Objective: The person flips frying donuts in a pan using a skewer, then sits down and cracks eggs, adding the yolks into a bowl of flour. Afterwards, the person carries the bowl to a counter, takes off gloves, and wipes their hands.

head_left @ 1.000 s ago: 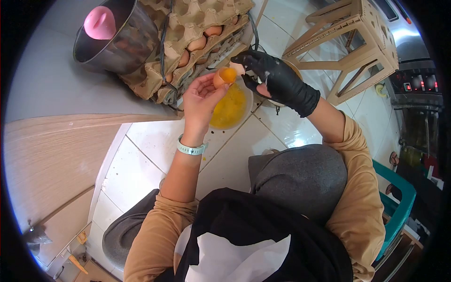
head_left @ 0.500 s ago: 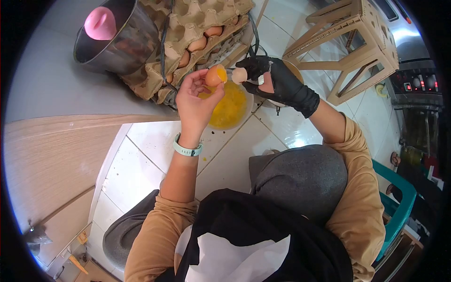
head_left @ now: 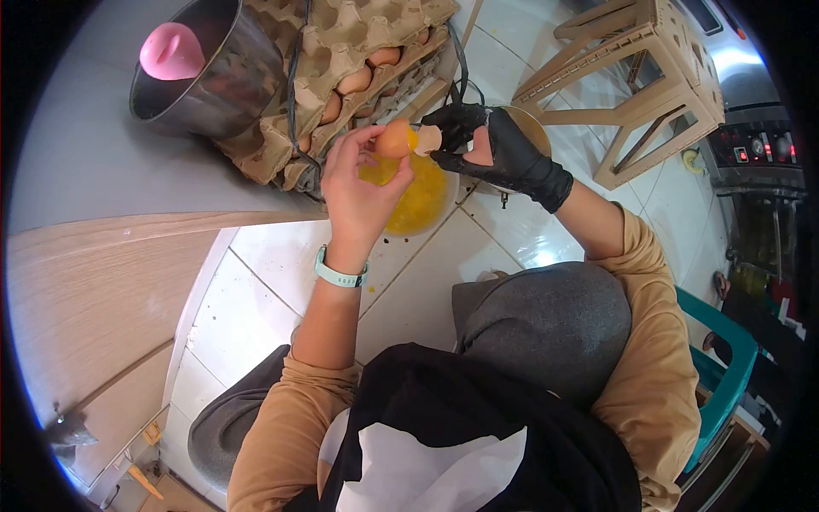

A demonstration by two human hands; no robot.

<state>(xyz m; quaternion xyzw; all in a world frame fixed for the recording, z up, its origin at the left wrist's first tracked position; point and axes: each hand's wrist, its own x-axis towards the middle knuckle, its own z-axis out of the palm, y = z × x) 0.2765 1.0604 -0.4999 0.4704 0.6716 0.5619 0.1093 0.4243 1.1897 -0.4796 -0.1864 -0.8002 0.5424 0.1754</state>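
Observation:
My left hand (head_left: 363,175), bare with a pale watch at the wrist, grips a brown eggshell half (head_left: 393,139) tilted to the right, yellow yolk showing at its opening. Against that opening is a paler shell piece (head_left: 426,140), pinched in the fingers of my right hand (head_left: 495,145), which wears a torn black glove. Both hands are over a bowl (head_left: 419,200) of yellow egg on the tiled floor; the hands hide its far side.
Egg cartons (head_left: 341,43) with several brown eggs stand beyond my left hand, beside a metal pot (head_left: 213,85) with a pink object (head_left: 171,51). A round container (head_left: 531,128) lies behind the glove, a folding stool (head_left: 674,77) at upper right.
My left hand has moved a little left and turned the shell half. The two shell pieces separated, then came together again. The pink object and pot have shifted slightly left in view.

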